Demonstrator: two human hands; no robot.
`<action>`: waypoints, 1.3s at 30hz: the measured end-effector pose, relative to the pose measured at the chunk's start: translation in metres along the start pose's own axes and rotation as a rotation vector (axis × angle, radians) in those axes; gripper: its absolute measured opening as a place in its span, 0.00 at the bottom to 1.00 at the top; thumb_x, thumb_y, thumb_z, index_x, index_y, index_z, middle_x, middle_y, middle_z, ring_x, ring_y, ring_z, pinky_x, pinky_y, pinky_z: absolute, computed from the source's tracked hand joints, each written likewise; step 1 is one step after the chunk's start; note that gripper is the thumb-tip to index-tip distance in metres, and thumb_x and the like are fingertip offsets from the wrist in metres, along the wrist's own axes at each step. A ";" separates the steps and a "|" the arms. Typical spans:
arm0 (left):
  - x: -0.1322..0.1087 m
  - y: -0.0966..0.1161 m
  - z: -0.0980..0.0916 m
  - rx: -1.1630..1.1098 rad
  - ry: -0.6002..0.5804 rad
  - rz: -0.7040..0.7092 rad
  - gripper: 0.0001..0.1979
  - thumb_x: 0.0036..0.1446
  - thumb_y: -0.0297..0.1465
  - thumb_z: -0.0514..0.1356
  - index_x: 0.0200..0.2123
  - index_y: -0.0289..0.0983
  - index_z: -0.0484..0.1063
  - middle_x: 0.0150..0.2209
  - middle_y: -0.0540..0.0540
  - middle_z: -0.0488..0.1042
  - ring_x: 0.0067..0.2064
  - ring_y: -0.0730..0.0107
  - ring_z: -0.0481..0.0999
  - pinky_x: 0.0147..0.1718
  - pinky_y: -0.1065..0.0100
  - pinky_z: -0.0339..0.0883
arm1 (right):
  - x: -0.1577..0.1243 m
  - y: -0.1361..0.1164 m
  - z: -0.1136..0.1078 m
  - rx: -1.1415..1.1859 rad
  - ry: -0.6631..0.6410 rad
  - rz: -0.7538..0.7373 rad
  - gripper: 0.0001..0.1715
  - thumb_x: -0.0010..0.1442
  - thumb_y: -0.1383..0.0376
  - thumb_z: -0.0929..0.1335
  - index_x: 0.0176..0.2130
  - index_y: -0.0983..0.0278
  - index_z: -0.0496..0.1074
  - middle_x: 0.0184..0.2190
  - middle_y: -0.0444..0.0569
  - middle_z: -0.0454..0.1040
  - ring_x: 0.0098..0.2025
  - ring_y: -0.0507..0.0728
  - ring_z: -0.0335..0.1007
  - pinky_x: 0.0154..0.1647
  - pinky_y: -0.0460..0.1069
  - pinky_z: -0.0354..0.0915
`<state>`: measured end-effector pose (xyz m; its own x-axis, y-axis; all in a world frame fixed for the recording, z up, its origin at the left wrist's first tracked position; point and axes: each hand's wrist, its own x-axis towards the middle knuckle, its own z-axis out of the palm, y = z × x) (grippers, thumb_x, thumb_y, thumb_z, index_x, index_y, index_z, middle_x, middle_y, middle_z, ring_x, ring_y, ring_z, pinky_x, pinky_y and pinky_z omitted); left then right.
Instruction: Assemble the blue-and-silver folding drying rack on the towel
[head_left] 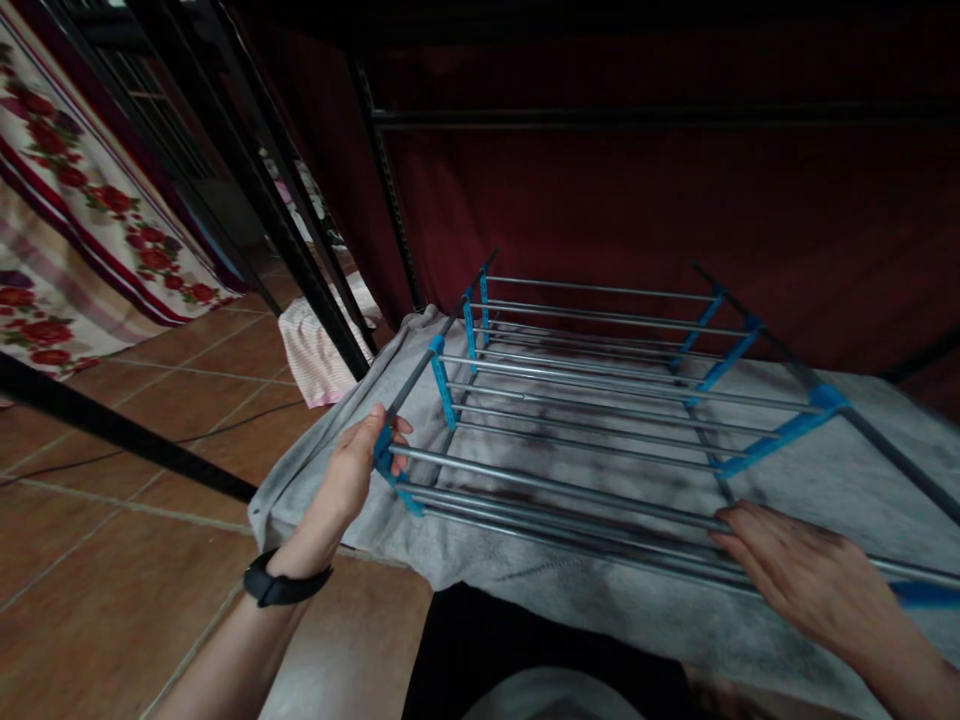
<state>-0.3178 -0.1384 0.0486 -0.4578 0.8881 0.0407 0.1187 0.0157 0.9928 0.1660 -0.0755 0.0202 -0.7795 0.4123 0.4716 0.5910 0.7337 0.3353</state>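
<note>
The left hand (356, 465) is closing around the front-left corner of a metal-tube rack (570, 375), thumb pressing by a blue plastic bracket (441, 385). The right hand (810, 560) is lying palm-down over the front tubes; its underside is hiding, so how firm that grip is, I can't tell. And the rack is lying on a grey blanket (495, 575), front tubes running close along the near edge! On the left only a narrow strip of blanket is separating it from the side edge, with brown floor tiles (187, 410) opening out beyond; on the right, more blanket is stretching away. Cross tubes are running left to right, side rails are pointing toward the dark red curtain (675, 200); foreshortening is masking which axis is longer. Out left, a black metal post (277, 222) is rising beside the blanket.
</note>
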 end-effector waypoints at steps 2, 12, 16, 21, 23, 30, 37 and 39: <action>0.000 0.000 0.001 0.009 0.015 0.011 0.23 0.60 0.51 0.54 0.33 0.36 0.72 0.20 0.48 0.68 0.20 0.67 0.66 0.21 0.66 0.60 | 0.001 0.000 -0.001 0.002 0.025 -0.004 0.14 0.71 0.61 0.61 0.38 0.63 0.72 0.36 0.52 0.78 0.35 0.56 0.76 0.34 0.50 0.66; -0.002 0.003 0.005 0.007 0.042 0.015 0.23 0.60 0.51 0.53 0.32 0.36 0.71 0.23 0.48 0.69 0.20 0.68 0.67 0.21 0.67 0.60 | 0.001 0.000 -0.001 -0.020 0.066 -0.044 0.13 0.71 0.62 0.61 0.40 0.64 0.73 0.37 0.53 0.79 0.36 0.56 0.77 0.37 0.50 0.67; -0.004 0.004 0.008 0.005 0.047 0.030 0.22 0.61 0.50 0.52 0.32 0.36 0.71 0.20 0.50 0.65 0.20 0.69 0.64 0.21 0.68 0.59 | -0.001 0.001 0.000 -0.006 0.077 -0.046 0.13 0.70 0.62 0.62 0.42 0.65 0.73 0.37 0.53 0.79 0.37 0.57 0.77 0.38 0.51 0.67; -0.003 -0.001 0.009 -0.027 0.066 0.055 0.21 0.62 0.48 0.52 0.32 0.37 0.72 0.19 0.50 0.64 0.20 0.70 0.63 0.20 0.69 0.58 | -0.001 -0.001 0.001 0.004 0.082 -0.004 0.13 0.70 0.61 0.62 0.42 0.64 0.74 0.37 0.52 0.78 0.36 0.56 0.76 0.37 0.50 0.66; -0.003 -0.002 0.009 -0.032 0.069 0.053 0.21 0.62 0.48 0.53 0.32 0.36 0.72 0.20 0.49 0.66 0.21 0.70 0.65 0.20 0.69 0.59 | 0.000 -0.002 0.000 0.030 0.054 0.018 0.13 0.71 0.60 0.62 0.42 0.64 0.73 0.37 0.51 0.78 0.36 0.56 0.76 0.37 0.50 0.66; -0.007 0.005 0.013 -0.034 0.079 0.028 0.22 0.61 0.49 0.53 0.33 0.36 0.71 0.23 0.48 0.69 0.22 0.68 0.66 0.20 0.69 0.60 | 0.000 -0.002 0.001 -0.010 0.063 -0.018 0.14 0.71 0.60 0.61 0.44 0.65 0.72 0.37 0.51 0.79 0.37 0.56 0.76 0.38 0.51 0.66; -0.005 0.002 0.013 -0.044 0.056 0.004 0.25 0.62 0.51 0.51 0.34 0.34 0.71 0.24 0.46 0.72 0.23 0.68 0.69 0.22 0.69 0.62 | -0.004 -0.001 0.003 -0.041 0.081 -0.033 0.12 0.70 0.61 0.63 0.46 0.65 0.71 0.38 0.52 0.78 0.38 0.57 0.76 0.41 0.52 0.67; -0.006 0.001 0.012 -0.032 0.048 0.013 0.25 0.63 0.50 0.50 0.35 0.34 0.71 0.23 0.47 0.71 0.22 0.70 0.67 0.22 0.70 0.60 | -0.004 -0.001 0.002 -0.043 0.096 -0.033 0.12 0.70 0.61 0.63 0.46 0.65 0.71 0.38 0.52 0.78 0.38 0.57 0.76 0.41 0.52 0.66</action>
<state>-0.3040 -0.1377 0.0483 -0.4983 0.8651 0.0582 0.0973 -0.0109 0.9952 0.1677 -0.0766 0.0163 -0.7762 0.3336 0.5350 0.5757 0.7209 0.3858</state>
